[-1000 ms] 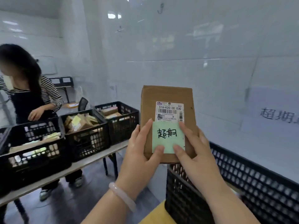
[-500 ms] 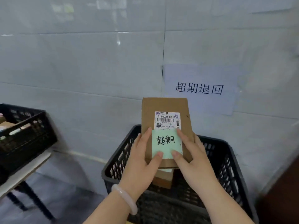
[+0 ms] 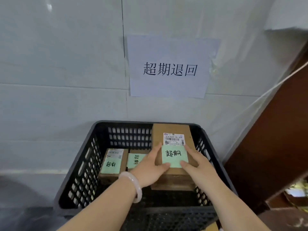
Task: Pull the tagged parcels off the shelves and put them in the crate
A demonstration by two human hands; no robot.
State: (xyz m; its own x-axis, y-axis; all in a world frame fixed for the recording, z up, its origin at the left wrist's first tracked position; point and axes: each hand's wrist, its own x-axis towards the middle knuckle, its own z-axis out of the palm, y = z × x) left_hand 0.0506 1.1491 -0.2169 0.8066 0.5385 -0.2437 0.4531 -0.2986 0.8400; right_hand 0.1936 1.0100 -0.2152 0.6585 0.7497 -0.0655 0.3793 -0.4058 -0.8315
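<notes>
Left hand point(image 3: 150, 167) & right hand point(image 3: 200, 165): we grip tagged parcel point(image 3: 158, 134) w/ both, over box point(image 3: 173, 184), crate point(image 3: 86, 164) right side.

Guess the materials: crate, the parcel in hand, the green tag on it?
Crate: black moulded plastic by the look, matte, lattice walls, rounded corners. Parcel: brown cardboard, matte, folded box edges; likely corrugated, not certain. Tag: thin pale green paper, probably a sticky note, with black handwritten marker strokes.
</notes>
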